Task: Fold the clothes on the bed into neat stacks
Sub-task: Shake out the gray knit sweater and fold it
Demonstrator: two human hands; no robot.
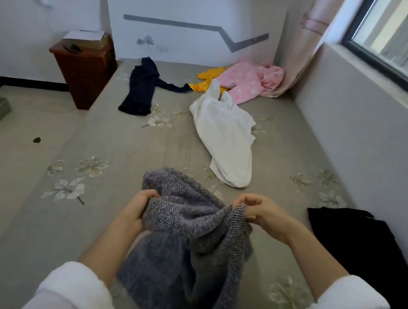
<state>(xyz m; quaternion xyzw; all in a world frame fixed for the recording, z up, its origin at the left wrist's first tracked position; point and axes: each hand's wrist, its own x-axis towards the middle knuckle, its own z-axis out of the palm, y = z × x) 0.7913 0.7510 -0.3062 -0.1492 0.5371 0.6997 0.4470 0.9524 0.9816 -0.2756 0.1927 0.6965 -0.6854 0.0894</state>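
Both hands, left (137, 206) and right (258, 212), grip grey knit sweater (187, 242) above bed (111, 143); white garment (225, 136) lies beyond.

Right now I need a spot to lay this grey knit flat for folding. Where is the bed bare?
The widest bare patch is left of the knit, below the navy garment. A narrower strip lies between the white top and the black garment. The far right corner is crowded.

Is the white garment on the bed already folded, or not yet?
Not folded. The white garment lies loose and crumpled on the bed, with uneven edges and no squared shape.
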